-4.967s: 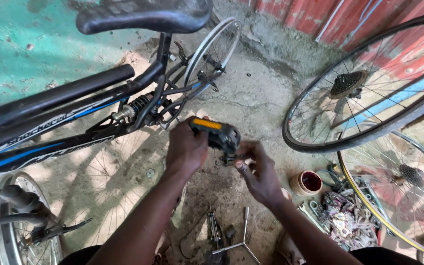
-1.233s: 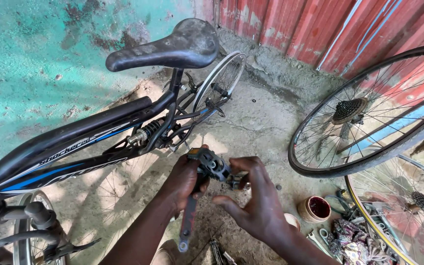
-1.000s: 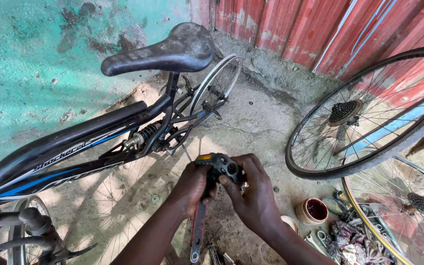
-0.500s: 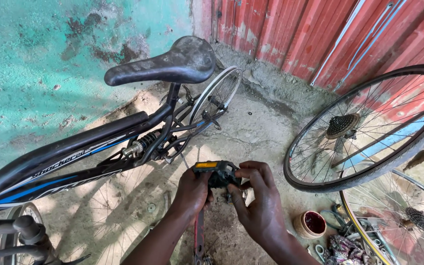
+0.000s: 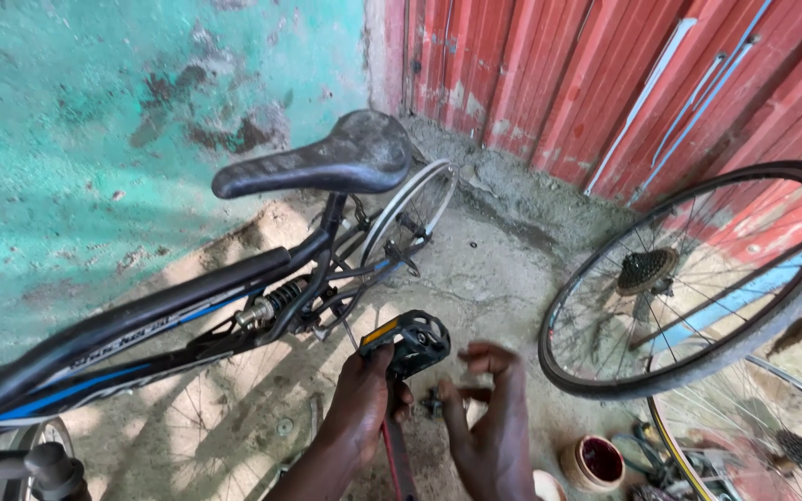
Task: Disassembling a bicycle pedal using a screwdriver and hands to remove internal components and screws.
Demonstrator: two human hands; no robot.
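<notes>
Head camera is looking down at a black bicycle pedal (image 5: 407, 341) with an orange reflector strip, sitting low in the frame just right of centre, above the two hands. The left hand (image 5: 359, 408) is gripping closed around the crank arm (image 5: 397, 459), a dark bar with a reddish edge running down to the bottom edge of the frame, while its thumb side is touching the pedal body. The right hand (image 5: 492, 431) is hovering open just beside the pedal, fingers spread and curled toward the small metal fitting (image 5: 433, 403) at the pedal's axle, not gripping anything that can be made out. To do this well, the left hand is best kept clamping the crank firmly so it cannot swing, while the right fingers are working squarely on the fitting, in line with the axle rather than at a slant. The pedal's long axis is lying tilted, rising from lower left to upper right, with its reflector face pointing toward the upper left; the crank is running nearly vertical in the picture. A black bicycle (image 5: 187, 325) is leaning toward the green wall (image 5: 95, 139) at left, and a loose wheel (image 5: 698, 278) is standing against the red corrugated sheet (image 5: 605, 83) at right.
</notes>
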